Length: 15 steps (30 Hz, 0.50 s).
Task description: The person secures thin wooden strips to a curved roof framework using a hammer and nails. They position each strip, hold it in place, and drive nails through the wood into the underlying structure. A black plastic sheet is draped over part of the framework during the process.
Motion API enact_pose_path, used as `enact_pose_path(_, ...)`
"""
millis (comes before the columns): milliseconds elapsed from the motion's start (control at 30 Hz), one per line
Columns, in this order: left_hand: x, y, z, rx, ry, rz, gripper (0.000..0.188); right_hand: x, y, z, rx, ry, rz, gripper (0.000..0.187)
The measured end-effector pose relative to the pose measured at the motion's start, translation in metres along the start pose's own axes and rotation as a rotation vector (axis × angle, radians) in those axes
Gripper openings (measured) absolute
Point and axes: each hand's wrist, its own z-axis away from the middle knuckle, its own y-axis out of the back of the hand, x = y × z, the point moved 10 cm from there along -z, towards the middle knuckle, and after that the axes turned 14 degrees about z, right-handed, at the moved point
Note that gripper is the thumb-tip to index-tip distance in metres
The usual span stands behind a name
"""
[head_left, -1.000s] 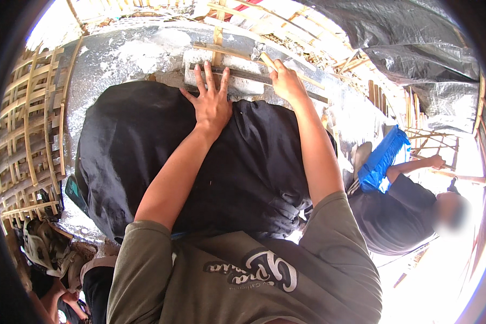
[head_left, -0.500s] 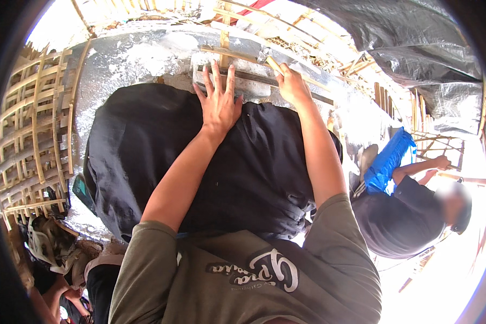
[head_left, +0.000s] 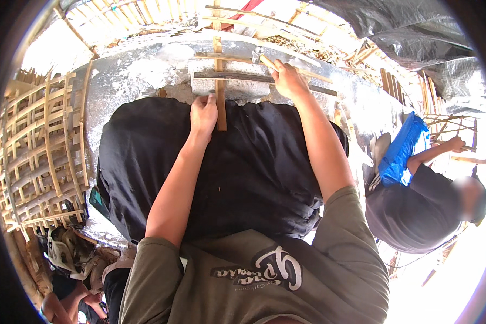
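Note:
My right hand (head_left: 290, 81) is closed around the wooden handle of a hammer (head_left: 267, 61), whose small metal head is at its far end. My left hand (head_left: 203, 115) has curled fingers beside an upright bamboo slat (head_left: 220, 105); whatever is in them is too hidden to name. That slat crosses a dark bamboo strip (head_left: 243, 78) and a lighter strip (head_left: 232, 58). Beneath the strips lies a pale concrete block (head_left: 197, 87). Black cloth (head_left: 146, 156) covers my lap, and the slat's near end reaches over it.
A woven bamboo panel (head_left: 43, 146) stands at left. On the right a person in dark clothing (head_left: 416, 210) sits by a blue plastic bundle (head_left: 404, 151), with slats in hand. Another person's arm (head_left: 73, 302) shows lower left. Black sheeting (head_left: 416, 32) hangs upper right.
My left hand has gone from spread flat on the strips to curled, nearer me. The upright slat now extends toward me across the dark strip. The hammer stays in my right hand.

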Motion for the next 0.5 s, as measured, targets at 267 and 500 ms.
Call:
enact_pose_path(267, -0.021, -0.041, 0.024, -0.276, 0.334, 0.349, 0.046, 0.003, 0.0, 0.002, 0.006, -0.015, -0.011, 0.03)
enact_pose_path(500, -0.039, -0.029, 0.024, -0.185, 0.525, 0.671, 0.058, 0.008, -0.004, -0.001, -0.025, -0.027, -0.043, 0.03)
